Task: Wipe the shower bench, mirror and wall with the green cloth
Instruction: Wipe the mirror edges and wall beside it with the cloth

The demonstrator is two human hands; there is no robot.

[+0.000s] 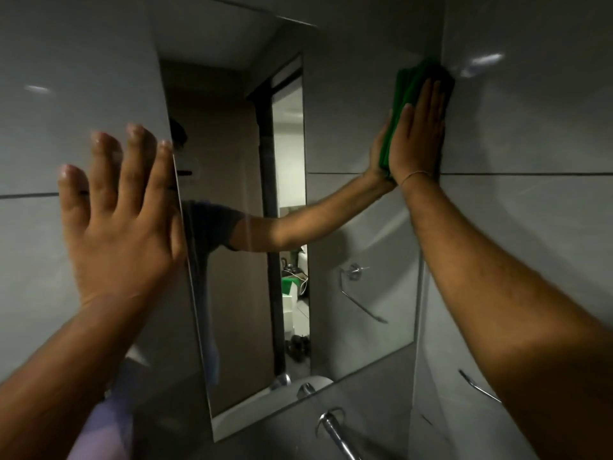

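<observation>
A tall frameless mirror (348, 200) hangs on the grey tiled wall (66, 94) ahead. My right hand (419, 134) lies flat on the folded green cloth (403, 91) and presses it against the mirror's upper right edge, beside the corner with the right wall (530, 127). My left hand (119, 214) rests with its fingers spread on the wall tile at the mirror's left edge, holding nothing. The mirror shows my arm and the cloth reflected. The shower bench is out of view.
A chrome tap (335, 429) juts out below the mirror. A chrome towel bar (477, 386) is fixed low on the right wall. The mirror reflects an open doorway and a second towel holder. A pale purple object (102, 426) shows at the lower left.
</observation>
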